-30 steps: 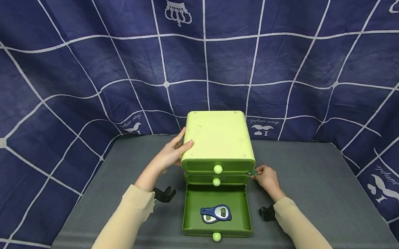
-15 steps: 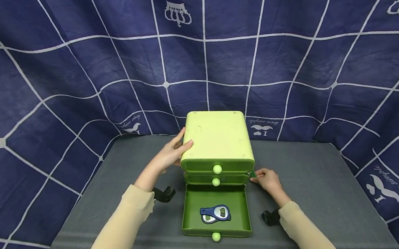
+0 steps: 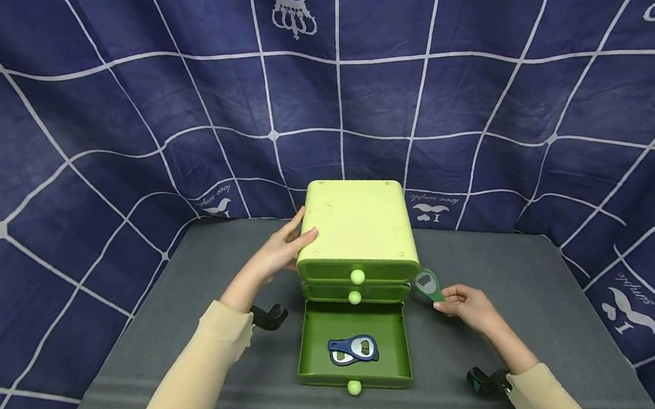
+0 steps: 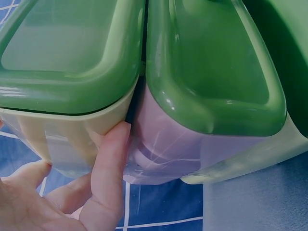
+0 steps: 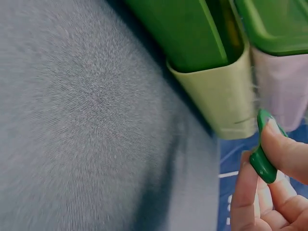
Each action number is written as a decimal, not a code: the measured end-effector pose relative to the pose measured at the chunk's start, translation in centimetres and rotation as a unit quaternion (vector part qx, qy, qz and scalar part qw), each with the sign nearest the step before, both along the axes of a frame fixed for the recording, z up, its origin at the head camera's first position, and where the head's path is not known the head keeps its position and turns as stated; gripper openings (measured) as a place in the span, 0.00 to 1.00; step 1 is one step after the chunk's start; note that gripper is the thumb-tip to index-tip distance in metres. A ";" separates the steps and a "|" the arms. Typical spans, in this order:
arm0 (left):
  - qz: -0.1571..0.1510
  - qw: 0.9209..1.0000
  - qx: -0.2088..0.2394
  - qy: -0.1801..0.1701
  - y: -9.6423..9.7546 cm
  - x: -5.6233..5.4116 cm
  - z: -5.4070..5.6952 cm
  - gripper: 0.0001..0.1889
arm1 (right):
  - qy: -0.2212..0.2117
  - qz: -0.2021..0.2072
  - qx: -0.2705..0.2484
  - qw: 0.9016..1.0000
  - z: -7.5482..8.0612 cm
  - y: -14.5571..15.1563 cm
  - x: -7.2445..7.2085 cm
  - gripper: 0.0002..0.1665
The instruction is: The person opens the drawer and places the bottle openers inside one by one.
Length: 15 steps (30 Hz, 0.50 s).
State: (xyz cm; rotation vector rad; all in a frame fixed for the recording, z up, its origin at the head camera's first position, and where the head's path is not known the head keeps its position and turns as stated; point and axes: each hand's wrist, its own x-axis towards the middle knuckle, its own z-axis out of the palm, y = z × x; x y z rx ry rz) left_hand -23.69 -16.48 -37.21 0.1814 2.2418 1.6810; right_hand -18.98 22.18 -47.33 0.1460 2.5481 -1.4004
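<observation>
A three-drawer box with a pale yellow-green top (image 3: 358,221) stands in mid-table in the head view. Its bottom drawer (image 3: 398,338) is pulled out, with blue and silver bottle openers (image 3: 354,350) overlapping inside. My left hand (image 3: 276,254) rests against the left side of the top section, its fingers fairly straight, some hidden behind the box in that view. To the right of the box, my right hand (image 3: 467,306) pinches a green bottle opener (image 3: 428,283) by its narrow end between thumb and fingers. The right wrist view shows this opener (image 5: 263,166) almost edge-on.
The two upper drawers, with round light green knobs (image 3: 358,276), are pushed in. A grey cloth (image 3: 522,291) covers the table. Blue curtain (image 3: 382,96) with white lines hangs behind and at both sides. A black wrist mount (image 3: 489,382) sits under the right forearm.
My right hand has moved right and toward me, bringing the green bottle opener out from beside the box into fuller view. The left hand and the drawers stay put.
</observation>
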 end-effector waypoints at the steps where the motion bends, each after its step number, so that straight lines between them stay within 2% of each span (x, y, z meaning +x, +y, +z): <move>1: -0.001 1.000 0.000 0.000 0.0 0.0 0.0 0.41 | -0.003 0.002 0.002 1.000 0.3 0.3 0.4 0.21; 6: -0.001 1.000 0.001 0.000 0.0 0.1 0.1 0.41 | -0.013 0.013 0.002 1.000 1.4 1.1 2.0 0.21; 9: -0.001 1.000 0.003 -0.001 0.0 0.0 0.0 0.41 | -0.019 0.033 -0.008 0.999 2.1 1.5 2.8 0.22; 12: -0.001 1.000 0.005 -0.003 0.0 0.0 -0.1 0.41 | -0.032 0.074 -0.027 0.996 2.6 1.9 3.6 0.24; 15: -0.002 1.000 0.004 -0.001 -0.1 0.0 0.0 0.41 | -0.045 0.134 -0.065 0.988 3.0 2.3 4.0 0.24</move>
